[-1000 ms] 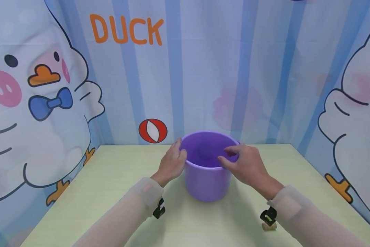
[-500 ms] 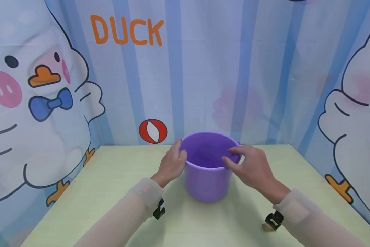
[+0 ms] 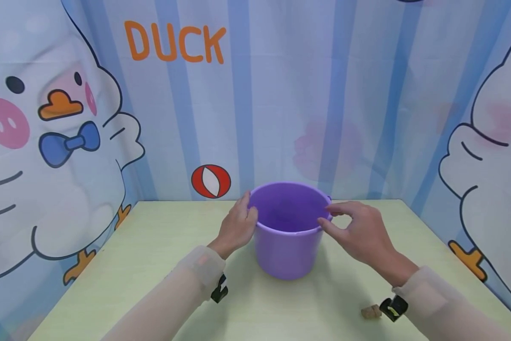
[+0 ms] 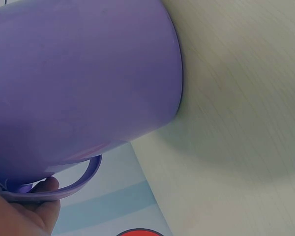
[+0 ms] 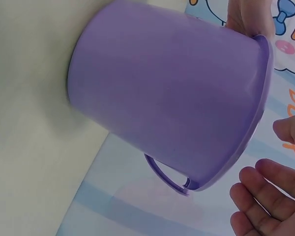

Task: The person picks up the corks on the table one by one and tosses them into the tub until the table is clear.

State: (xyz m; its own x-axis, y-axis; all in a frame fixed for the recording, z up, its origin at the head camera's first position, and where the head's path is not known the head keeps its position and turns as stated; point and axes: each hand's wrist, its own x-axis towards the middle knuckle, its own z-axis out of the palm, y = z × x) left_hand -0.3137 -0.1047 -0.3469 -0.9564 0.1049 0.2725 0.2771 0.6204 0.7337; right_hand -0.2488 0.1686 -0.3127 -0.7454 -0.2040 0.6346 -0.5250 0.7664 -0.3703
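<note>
A purple plastic bucket (image 3: 286,255) stands upright on the table, its mouth facing up. At its left rim, my left hand (image 3: 237,225) grips the edge, thumb toward the near side; in the left wrist view the fingers (image 4: 48,211) lie at the bucket's handle (image 4: 78,184). By the right rim is my right hand (image 3: 362,232), thumb and fingers parted with nothing between them. The right wrist view shows its relaxed fingers (image 5: 268,199) apart from the bucket's rim. No contents are visible in the part of the bucket's inside that shows.
A small brown piece (image 3: 370,311), cork-like in look, lies on the pale table (image 3: 170,237) beside the right wrist's black camera (image 3: 394,308). Behind the table hangs a blue striped curtain (image 3: 281,94) printed with ducks.
My right hand has drawn back rightward from over the bucket's mouth to beyond its right rim. The brown piece has come back into view. The left hand and the bucket have stayed put.
</note>
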